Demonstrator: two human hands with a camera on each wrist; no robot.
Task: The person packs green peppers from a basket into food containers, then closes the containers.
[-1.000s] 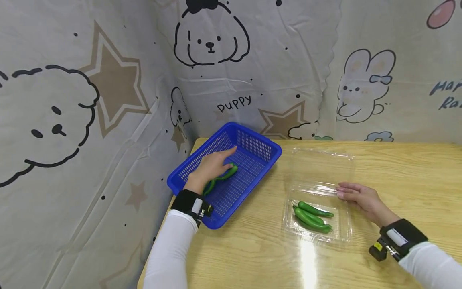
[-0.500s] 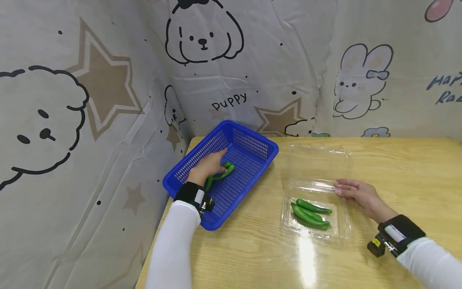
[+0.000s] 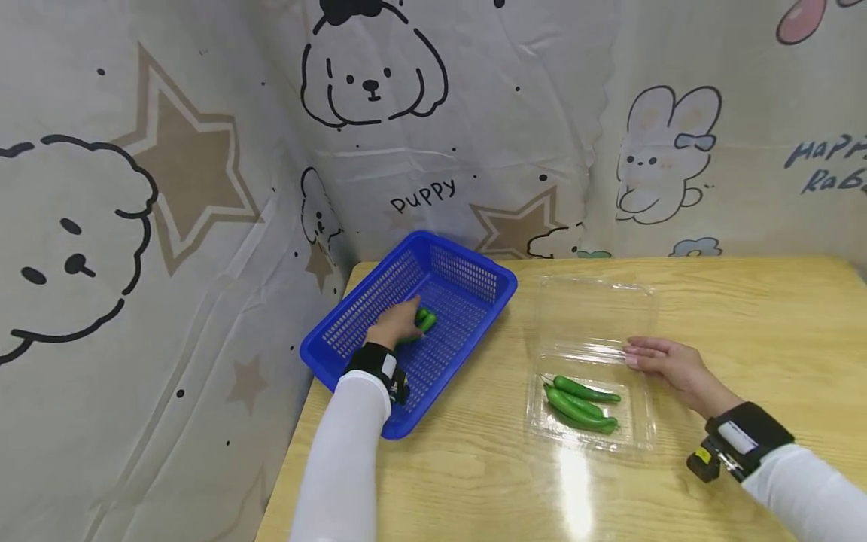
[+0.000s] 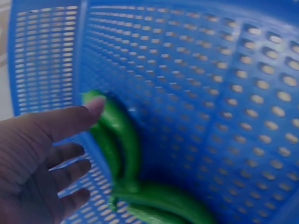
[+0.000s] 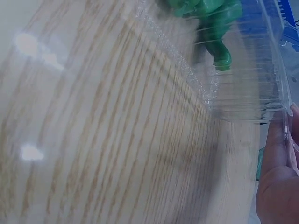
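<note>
on the light wooden table (image 3: 745, 316), your left hand (image 3: 395, 327) is touching green chili peppers (image 4: 122, 140) in the blue perforated plastic basket (image 3: 467, 275), fingers loosely spread; your right hand (image 3: 667, 363) is resting flat-fingered against the clear plastic clamshell box (image 3: 596, 354).

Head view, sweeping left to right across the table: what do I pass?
Blue basket with the left hand on green peppers inside → clear plastic clamshell holding more peppers → right hand at its edge.

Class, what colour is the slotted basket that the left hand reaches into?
Blue basket, clearest in the head view.
</note>
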